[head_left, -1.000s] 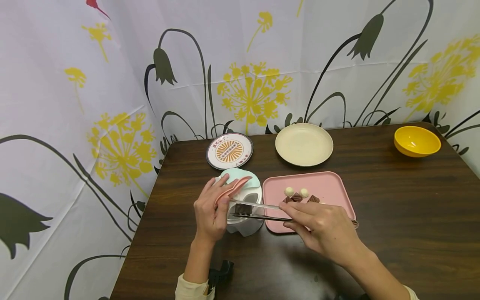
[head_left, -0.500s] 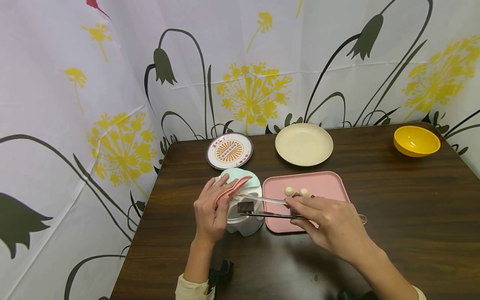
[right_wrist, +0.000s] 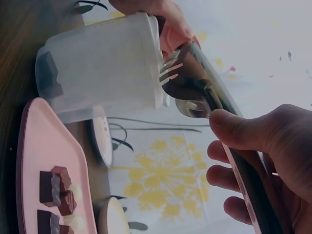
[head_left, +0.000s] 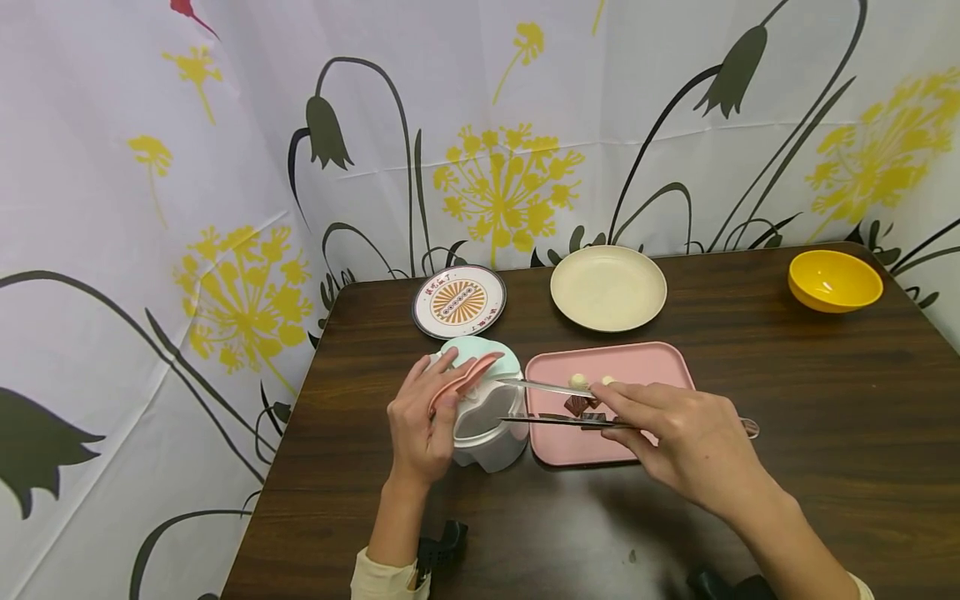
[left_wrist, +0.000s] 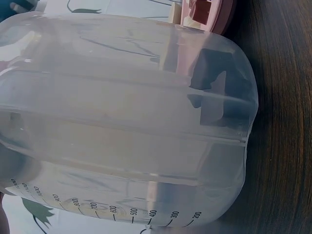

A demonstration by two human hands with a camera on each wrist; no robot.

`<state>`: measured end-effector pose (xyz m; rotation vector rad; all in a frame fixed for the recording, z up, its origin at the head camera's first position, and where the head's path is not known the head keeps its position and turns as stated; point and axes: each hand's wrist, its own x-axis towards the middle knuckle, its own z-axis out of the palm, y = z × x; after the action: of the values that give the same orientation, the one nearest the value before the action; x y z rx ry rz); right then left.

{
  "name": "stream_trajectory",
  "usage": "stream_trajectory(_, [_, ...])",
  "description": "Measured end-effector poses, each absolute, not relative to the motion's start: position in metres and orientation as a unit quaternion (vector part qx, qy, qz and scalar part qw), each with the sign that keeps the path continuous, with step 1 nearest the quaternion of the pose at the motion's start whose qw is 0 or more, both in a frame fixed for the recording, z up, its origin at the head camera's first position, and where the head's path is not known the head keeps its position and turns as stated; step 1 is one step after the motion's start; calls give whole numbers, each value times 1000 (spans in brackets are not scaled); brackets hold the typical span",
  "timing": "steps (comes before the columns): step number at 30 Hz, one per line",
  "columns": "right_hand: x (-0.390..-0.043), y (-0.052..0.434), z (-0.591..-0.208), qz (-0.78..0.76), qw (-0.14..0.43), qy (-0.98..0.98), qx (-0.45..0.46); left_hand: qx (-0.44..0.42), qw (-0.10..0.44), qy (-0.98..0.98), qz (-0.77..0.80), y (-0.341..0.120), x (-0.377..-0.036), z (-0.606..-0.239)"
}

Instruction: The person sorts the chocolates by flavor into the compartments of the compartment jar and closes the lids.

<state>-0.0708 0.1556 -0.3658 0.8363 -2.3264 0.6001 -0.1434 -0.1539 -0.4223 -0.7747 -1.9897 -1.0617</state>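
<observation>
My left hand [head_left: 422,421] holds up the pink flip lid [head_left: 482,369] of a translucent storage container [head_left: 491,452] with a pale green top. Inside it, dark chocolate pieces [left_wrist: 214,78] lie at the bottom in the left wrist view. My right hand [head_left: 686,437] grips metal serving tongs [head_left: 546,387], whose fork and spoon ends [right_wrist: 170,73] are spread apart with nothing between them, beside the container's mouth. Below the tongs, a pink tray [head_left: 656,364] bears brown chocolates [head_left: 576,406] and white round candies [head_left: 577,381], partly hidden by the tongs and hand.
Behind the container stands a patterned plate [head_left: 459,302]. A cream plate [head_left: 608,289] lies behind the tray, and a yellow bowl [head_left: 835,282] sits at the far right of the dark wooden table [head_left: 810,400]. A flowered cloth [head_left: 420,100] hangs along the back.
The tongs earlier had a dark chocolate at their tips over the container; it is no longer there. My right hand has moved right and the tongs have spread wider. My left hand stays put.
</observation>
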Motion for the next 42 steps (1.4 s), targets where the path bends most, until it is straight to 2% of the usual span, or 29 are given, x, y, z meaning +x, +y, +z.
stream_trajectory(8, [-65, 180, -375, 232, 287, -887, 276, -300, 367, -776, -416, -153, -143, -422])
stream_trajectory(22, [-45, 235, -438, 210, 158, -953, 150, -301, 363, -777, -417, -153, -143, -421])
stream_trajectory(34, [-47, 241, -452, 208, 160, -954, 145, -301, 366, -776, -417, -153, -142, -420])
stream_trajectory(42, [-50, 241, -453, 205, 132, -959, 145, -297, 362, -778, -419, -153, -142, -420])
